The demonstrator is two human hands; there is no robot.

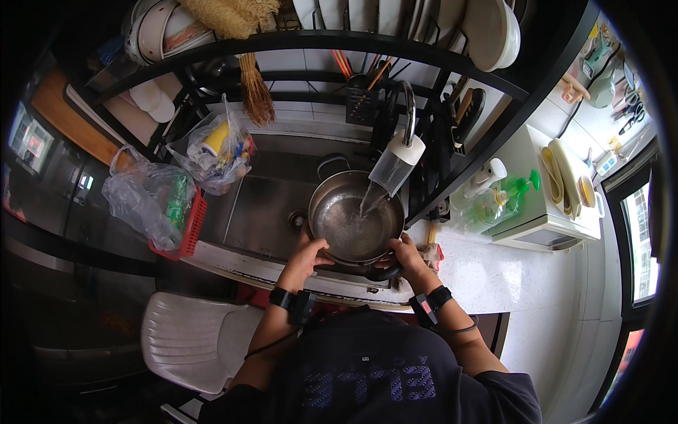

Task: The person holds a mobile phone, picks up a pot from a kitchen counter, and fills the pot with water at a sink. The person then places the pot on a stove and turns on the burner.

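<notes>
A two-handled metal pot (349,225) sits in the stainless steel sink (265,212). Water runs into it from a chrome faucet (411,106) whose spout carries a white and clear attachment (394,161). My left hand (304,258) holds the pot's near left side, with the thumb low on its wall. On the near right side, my right hand (405,257) grips the pot beside the dark near handle (384,274). The far handle (332,160) points toward the back of the sink. Some fingers of both hands are hidden by the pot.
Left of the sink are a red plastic basket (195,225) and clear plastic bags (212,153). A black dish rack (318,40) crosses overhead, with a hanging straw brush (255,87). Knives (469,116) stand back right. Bottles (484,206) and a cloth (430,255) lie right.
</notes>
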